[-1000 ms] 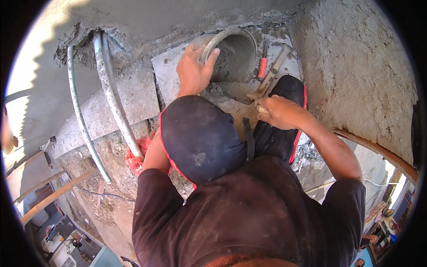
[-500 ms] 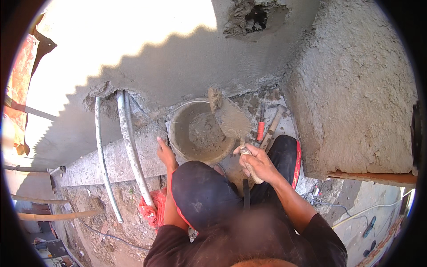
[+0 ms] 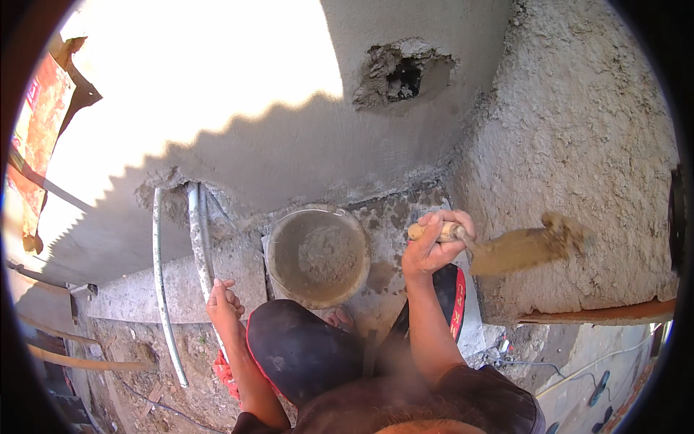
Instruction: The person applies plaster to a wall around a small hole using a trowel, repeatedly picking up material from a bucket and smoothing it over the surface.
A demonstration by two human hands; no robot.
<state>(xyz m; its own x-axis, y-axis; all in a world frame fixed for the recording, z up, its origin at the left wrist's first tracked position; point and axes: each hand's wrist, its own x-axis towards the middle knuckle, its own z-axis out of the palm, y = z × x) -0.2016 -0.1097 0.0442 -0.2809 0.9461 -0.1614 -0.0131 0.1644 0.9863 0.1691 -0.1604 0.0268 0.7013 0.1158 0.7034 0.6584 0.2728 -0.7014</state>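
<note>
My right hand (image 3: pixel 438 242) is closed round the wooden handle of a trowel (image 3: pixel 510 253). The mortar-smeared blade points right, and a lump of mortar (image 3: pixel 565 235) shows at its far end, in front of the rough wall (image 3: pixel 578 130) on the right. Whether that lump touches the wall, I cannot tell. My left hand (image 3: pixel 226 302) has its fingers curled in, with nothing visible in them, near a pale pipe (image 3: pixel 201 239). Between my hands, beyond my knees, a round bucket (image 3: pixel 273 264) stands with wet grey mortar (image 3: pixel 329 253) inside.
Ahead, a smoother plastered wall (image 3: pixel 289 159) has a ragged hole (image 3: pixel 405 76) and a lower broken opening where pipes come out. A thinner pipe (image 3: pixel 165 289) stands farther left. Red plastic (image 3: pixel 224 372) lies beside my left forearm. A cable (image 3: pixel 535 364) runs at lower right.
My right hand has swung the trowel from above the bucket to the right-hand wall, turning the blade rightward. My left hand has moved left and down, away from the bucket, its fingers curling.
</note>
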